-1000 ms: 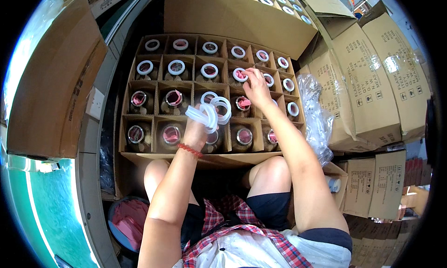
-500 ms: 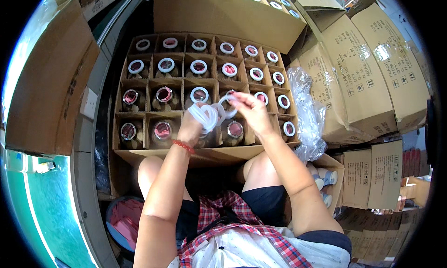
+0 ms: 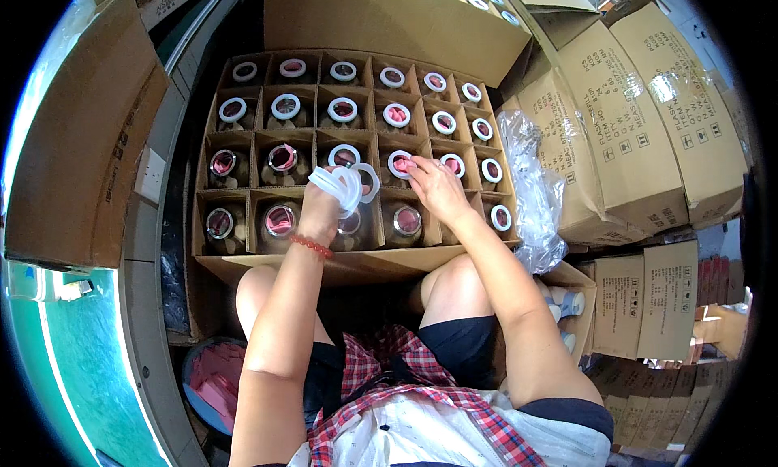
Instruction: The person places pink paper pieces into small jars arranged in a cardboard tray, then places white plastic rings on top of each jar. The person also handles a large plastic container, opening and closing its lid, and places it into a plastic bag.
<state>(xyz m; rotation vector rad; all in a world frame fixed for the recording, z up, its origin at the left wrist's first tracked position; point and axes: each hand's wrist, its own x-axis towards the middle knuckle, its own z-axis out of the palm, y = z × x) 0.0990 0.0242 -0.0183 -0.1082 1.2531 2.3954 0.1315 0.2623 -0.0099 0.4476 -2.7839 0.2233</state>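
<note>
Left grip is clenched around a bunch of white rings; right grip presses one onto a jar mid-box. Looks like roughly 18 of 24 jars are ringed, with six bare ones left at the near-left.

bright, even daylight | soft shadows | strong fisheye bending, black rim | edges perhaps slightly blurred

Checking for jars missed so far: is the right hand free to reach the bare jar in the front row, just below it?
Probably yes. The right hand holds nothing I can make out, and that jar sits uncovered right beneath it; the left hand with the white rings is off to the side.
</note>
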